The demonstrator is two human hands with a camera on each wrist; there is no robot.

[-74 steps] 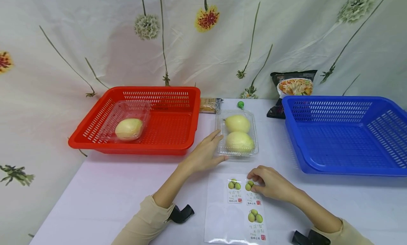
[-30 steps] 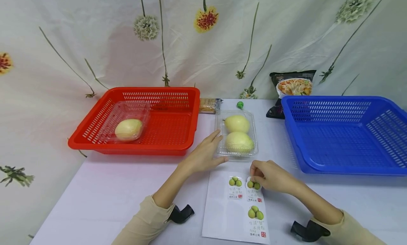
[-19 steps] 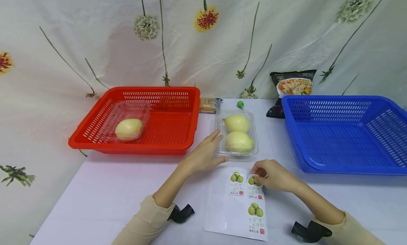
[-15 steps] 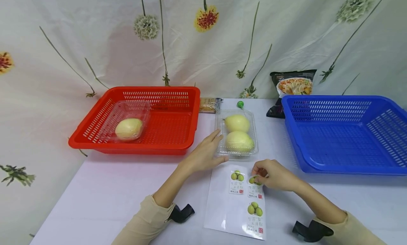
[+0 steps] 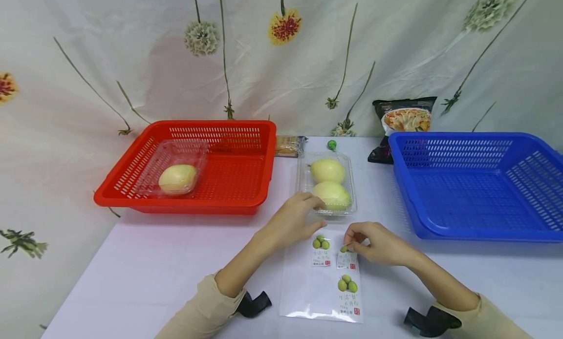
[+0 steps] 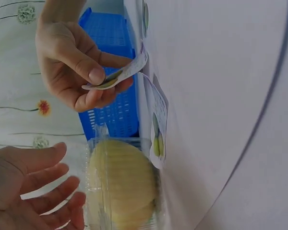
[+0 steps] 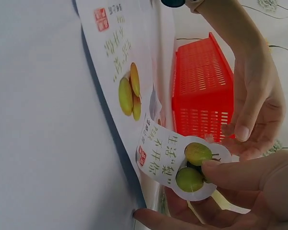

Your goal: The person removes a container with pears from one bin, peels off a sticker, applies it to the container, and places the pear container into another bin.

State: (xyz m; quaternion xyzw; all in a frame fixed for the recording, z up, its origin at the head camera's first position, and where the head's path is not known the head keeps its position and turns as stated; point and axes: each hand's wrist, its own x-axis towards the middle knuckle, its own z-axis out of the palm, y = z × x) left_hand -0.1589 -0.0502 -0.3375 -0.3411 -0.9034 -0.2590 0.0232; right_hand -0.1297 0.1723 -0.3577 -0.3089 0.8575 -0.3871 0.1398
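My right hand (image 5: 379, 243) pinches the top of a pear-printed sticker (image 7: 157, 152) between thumb and fingers. In the right wrist view the sticker's pear end is lifted and its lettered end is still against the white sticker sheet (image 5: 303, 295). Two more stickers, an upper-left one (image 5: 321, 251) and a lower-right one (image 5: 348, 292), lie on the sheet. My left hand (image 5: 292, 222), fingers apart and loosely bent, hovers at the front left corner of a clear plastic box (image 5: 302, 175). The box contains two yellow-green pears (image 5: 332, 196); the left hand holds nothing.
A red basket (image 5: 206, 202) at the left contains another clear box (image 5: 151, 165) with a pale fruit (image 5: 177, 178). At the right is a blue basket (image 5: 484, 235). Behind stand a black food packet (image 5: 406, 116), a small clear packet (image 5: 288, 146) and a green ball-shaped item (image 5: 332, 145).
The left hand moves from the box's left side toward its front corner and the sheet. The pinched sticker's top curls up more, and the sheet shifts slightly left.
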